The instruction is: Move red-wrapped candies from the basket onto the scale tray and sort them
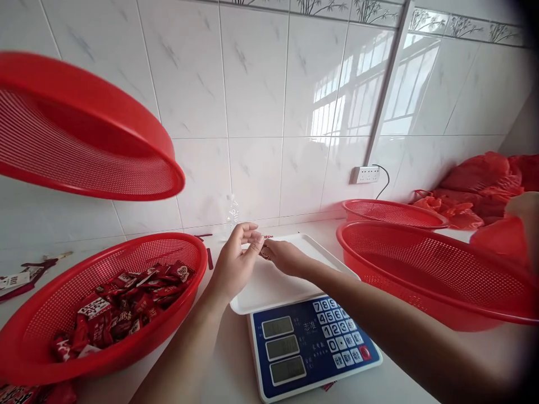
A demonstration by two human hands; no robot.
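Wall tiles glossy (almost mirror-like); baskets plastic, mesh-walled; tray smooth.

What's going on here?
A person's left hand and right hand meet over the white tray of a digital scale. The right seems to pinch a small item, mostly hidden; whether the left grips it too is unclear. A red basket on the left holds red packets, with an upper basket tilted above it.
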